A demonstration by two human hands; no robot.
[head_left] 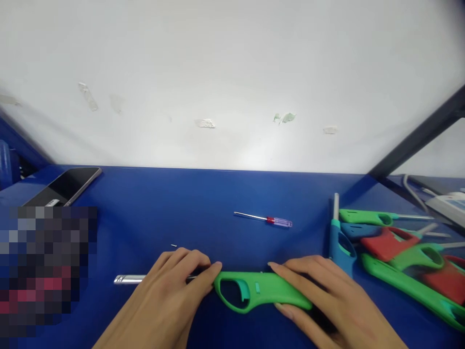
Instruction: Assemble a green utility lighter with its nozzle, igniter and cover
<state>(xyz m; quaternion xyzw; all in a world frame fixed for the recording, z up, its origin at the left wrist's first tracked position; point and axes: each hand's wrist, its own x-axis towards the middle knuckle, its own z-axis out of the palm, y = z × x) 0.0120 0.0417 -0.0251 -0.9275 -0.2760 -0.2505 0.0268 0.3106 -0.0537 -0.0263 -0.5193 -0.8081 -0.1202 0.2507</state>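
A green long-neck lighter (267, 289) lies sideways low in front of me, its trigger loop and turquoise trigger to the left. My left hand (174, 286) is closed round its neck by the loop; the silver metal tip (129, 279) sticks out past my fingers on the left. Fingers and thumb of my right hand (327, 295) grip the handle's right end from both sides. Beyond my left hand a tiny metal piece (174, 245) rests on the table, too small to name. A small screwdriver (262, 218) with a red and clear purple handle lies farther back.
Several green, red and blue lighters (403, 261) are piled at the right on the blue table (163, 198). A phone (67, 186) lies at the back left, with a pixelated area before it. Behind rises a white panel (232, 72); a white device (448, 206) sits far right.
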